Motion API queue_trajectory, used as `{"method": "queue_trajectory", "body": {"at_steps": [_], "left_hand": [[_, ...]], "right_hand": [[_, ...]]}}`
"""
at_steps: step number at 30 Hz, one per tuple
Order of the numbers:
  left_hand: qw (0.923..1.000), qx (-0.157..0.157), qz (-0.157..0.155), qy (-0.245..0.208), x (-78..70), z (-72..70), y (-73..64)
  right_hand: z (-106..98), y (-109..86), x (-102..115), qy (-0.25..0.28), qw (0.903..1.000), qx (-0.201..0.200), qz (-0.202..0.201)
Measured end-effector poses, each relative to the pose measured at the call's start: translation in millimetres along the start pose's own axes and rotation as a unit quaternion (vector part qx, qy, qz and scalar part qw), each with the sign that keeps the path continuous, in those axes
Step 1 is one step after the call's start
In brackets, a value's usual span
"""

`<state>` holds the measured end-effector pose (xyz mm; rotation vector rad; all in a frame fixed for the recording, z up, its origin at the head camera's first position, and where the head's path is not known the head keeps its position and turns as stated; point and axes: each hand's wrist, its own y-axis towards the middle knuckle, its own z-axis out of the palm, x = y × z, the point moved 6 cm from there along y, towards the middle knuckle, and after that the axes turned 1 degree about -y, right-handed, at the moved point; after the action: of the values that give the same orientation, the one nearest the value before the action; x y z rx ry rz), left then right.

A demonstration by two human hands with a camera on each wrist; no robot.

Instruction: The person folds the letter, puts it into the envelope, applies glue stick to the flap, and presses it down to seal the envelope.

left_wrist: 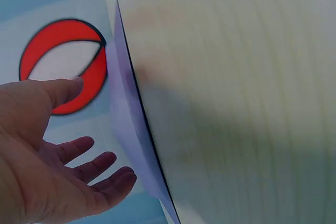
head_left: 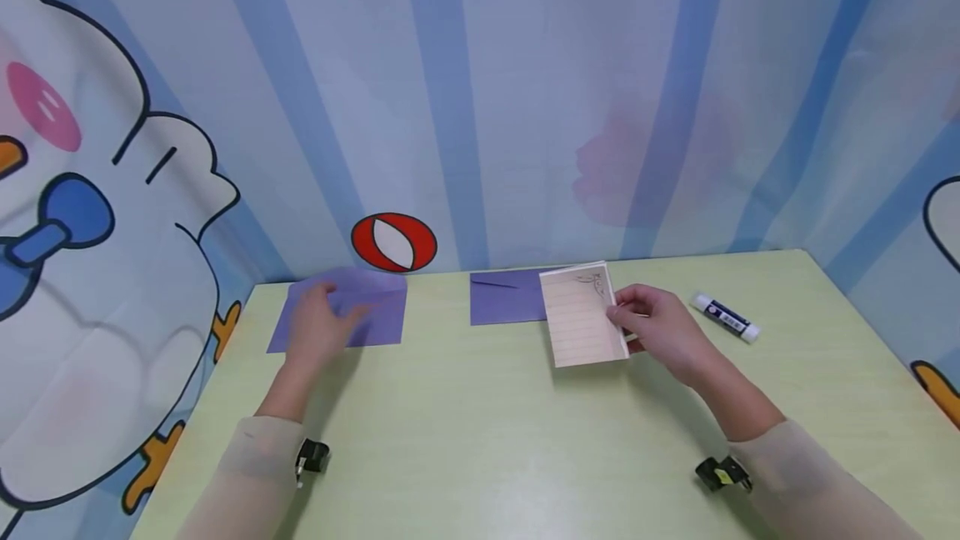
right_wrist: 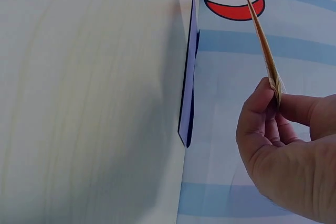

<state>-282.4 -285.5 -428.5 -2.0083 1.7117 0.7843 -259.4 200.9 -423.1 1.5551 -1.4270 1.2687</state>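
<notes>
A light blue striped fabric backdrop (head_left: 525,107) forms the rear wall. A large white cartoon figure (head_left: 90,357) is printed at its left. In front of it is a pale yellow-green table (head_left: 480,440) with a smooth top.

A flat purple paper envelope (head_left: 384,327) lies at the rear left of the table, below the left hand (head_left: 321,327). A second purple paper envelope (head_left: 502,307) lies at the rear centre, well apart from the first; in the head view its right part is hidden behind a cream rectangular ruled paper (head_left: 581,323). This paper carries a dark scroll ornament near its upper right corner and is held raised and tilted above the table.

The right hand (head_left: 663,327) pinches the right edge of the paper between thumb and fingers. The left hand has its fingers spread and slightly bent, thumb apart; contact with the envelope cannot be confirmed.

A white cylindrical glue stick (head_left: 726,317) with a dark label lies on the table, near the right hand. One small black device (head_left: 312,455) sits at the left cuff; another (head_left: 722,473), at the right cuff.
</notes>
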Motion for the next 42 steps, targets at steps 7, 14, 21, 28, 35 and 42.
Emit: {"method": "queue_trajectory", "body": {"at_steps": [7, 14, 21, 28, 35, 42], "left_hand": [[0.9861, 0.042, -0.075, 0.143, 30.4, -5.9, 10.4], [0.9707, 0.087, -0.111, 0.195, 45.2, -3.1, 13.1], [0.9723, 0.104, -0.138, 0.158, 50.6, -2.0, 8.6], [0.9754, 0.128, -0.083, 0.160, 34.3, 3.6, -5.8], [0.9741, 0.142, -0.029, 0.174, 14.1, 20.3, -24.7], [0.9742, 0.142, -0.007, 0.176, 1.4, 26.0, -36.3]], "right_hand": [[-4.6, -1.1, -3.7, -0.003, 1.0000, -0.005, 0.005], [-6.1, -2.2, -4.1, -0.001, 1.0000, -0.006, 0.003], [-4.4, -2.1, -5.4, 0.008, 0.9999, -0.004, 0.005], [-4.4, -4.5, -5.5, 0.012, 0.9999, -0.007, 0.003], [-5.2, -5.3, -5.8, 0.011, 0.9999, -0.009, 0.002], [-6.1, -6.3, -5.7, 0.014, 0.9999, -0.010, 0.000]]}}
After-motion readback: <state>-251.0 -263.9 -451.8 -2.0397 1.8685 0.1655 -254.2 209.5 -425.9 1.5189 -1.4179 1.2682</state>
